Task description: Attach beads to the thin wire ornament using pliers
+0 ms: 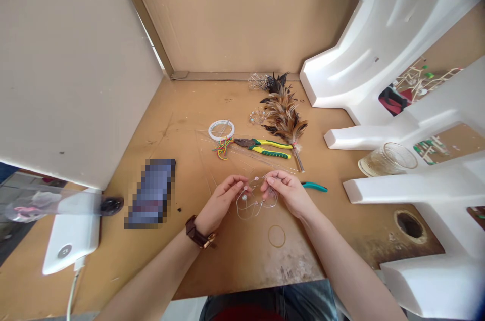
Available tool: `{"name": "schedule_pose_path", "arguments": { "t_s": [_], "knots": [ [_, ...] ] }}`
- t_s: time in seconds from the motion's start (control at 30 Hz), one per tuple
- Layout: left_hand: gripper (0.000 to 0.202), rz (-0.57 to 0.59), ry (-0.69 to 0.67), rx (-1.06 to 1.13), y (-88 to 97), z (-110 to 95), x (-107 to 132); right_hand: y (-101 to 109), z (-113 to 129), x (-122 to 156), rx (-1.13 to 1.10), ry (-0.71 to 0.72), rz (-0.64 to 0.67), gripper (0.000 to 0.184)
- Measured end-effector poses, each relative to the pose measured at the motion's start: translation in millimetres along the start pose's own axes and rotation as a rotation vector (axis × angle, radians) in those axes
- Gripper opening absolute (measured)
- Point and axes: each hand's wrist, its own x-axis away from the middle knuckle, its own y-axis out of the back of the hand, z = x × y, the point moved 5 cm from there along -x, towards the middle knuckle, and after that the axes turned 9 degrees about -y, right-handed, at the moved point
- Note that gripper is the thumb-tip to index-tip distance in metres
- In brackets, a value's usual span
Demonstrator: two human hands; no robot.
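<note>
Between my two hands is a looped silver wire with small pale beads (pixel 244 197), held just above the wooden table. My left hand (pixel 226 193) pinches its left side with thumb and fingertips. On the other side, my right hand (pixel 287 190) pinches the wire near its top right, fingers curled in. Just beyond lie pliers with yellow and green handles (pixel 271 149), their jaws against a bundle of multicoloured threads (pixel 224 147). Teal-handled pliers (pixel 316 187) are partly hidden behind my right hand. Nearer to me, a thin rubber band (pixel 277 236) rests flat on the table.
A white ring (pixel 222 130) and a brown feather duster (pixel 286 113) lie farther back, beside wire coils (pixel 259 81). To the left are a blurred phone (pixel 150 193) and a white power bank (pixel 74 230). A glass (pixel 388 159) stands right, among white plastic chair parts (pixel 364 189).
</note>
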Motion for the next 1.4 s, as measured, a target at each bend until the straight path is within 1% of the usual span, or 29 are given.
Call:
{"name": "schedule_pose_path", "arguments": {
  "t_s": [0.07,0.1,0.17,0.23,0.3,0.4,0.5,0.67,0.77,0.87,0.93,1.0,1.07,1.23,1.33,1.4],
  "knots": [
    [0.029,0.035,0.038,0.005,-3.0,1.6,0.6,2.1,-0.6,-0.9,-0.02,0.0,-0.023,0.024],
    [0.029,0.032,0.035,-0.003,-3.4,1.1,0.8,3.6,-0.5,-1.3,-0.03,0.008,-0.041,0.024],
    [0.028,-0.008,-0.019,-0.054,-1.8,-3.0,0.8,7.8,0.7,-1.6,-0.048,0.048,-0.1,0.024],
    [0.027,-0.04,-0.109,-0.149,-0.4,-10.3,1.2,12.6,2.7,-0.9,-0.059,0.104,-0.177,0.023],
    [0.03,-0.026,-0.178,-0.241,-2.0,-16.8,2.4,15.8,4.2,0.4,-0.053,0.148,-0.233,0.023],
    [0.028,0.005,-0.19,-0.312,-5.4,-19.8,4.6,17.2,5.1,2.1,-0.025,0.188,-0.27,0.023],
    [0.021,-0.023,-0.207,-0.331,-5.4,-19.2,6.5,18.4,5.1,3.2,-0.027,0.208,-0.301,0.021],
    [0.013,-0.078,-0.283,-0.339,-0.2,-16.2,7.2,18.8,4.2,2.6,-0.038,0.205,-0.302,0.022],
    [0.013,-0.083,-0.297,-0.364,1.5,-13.7,7.0,17.8,5.1,3.2,-0.036,0.212,-0.299,0.022],
    [0.012,-0.121,-0.317,-0.384,3.2,-13.7,7.8,16.1,6.6,4.6,-0.021,0.216,-0.315,0.023],
    [0.011,-0.145,-0.354,-0.448,3.7,-16.3,9.0,14.7,7.5,5.3,-0.009,0.22,-0.322,0.023],
    [0.01,-0.161,-0.404,-0.558,3.6,-20.3,10.5,13.3,7.7,5.6,-0.01,0.228,-0.319,0.022],
    [0.01,-0.175,-0.438,-0.608,4.0,-23.0,11.7,12.4,7.1,5.8,-0.024,0.237,-0.318,0.021],
    [0.012,-0.176,-0.374,-0.494,5.1,-18.7,13.3,9.2,7.8,9.7,0.003,0.303,-0.355,0.017],
    [0.011,-0.164,-0.397,-0.471,1.9,-19.0,15.4,7.1,10.2,12.7,0.028,0.34,-0.374,0.016],
    [0.013,-0.155,-0.39,-0.4,0.1,-19.0,14.7,6.8,10.4,13.8,0.013,0.34,-0.383,0.016]
  ]
}}
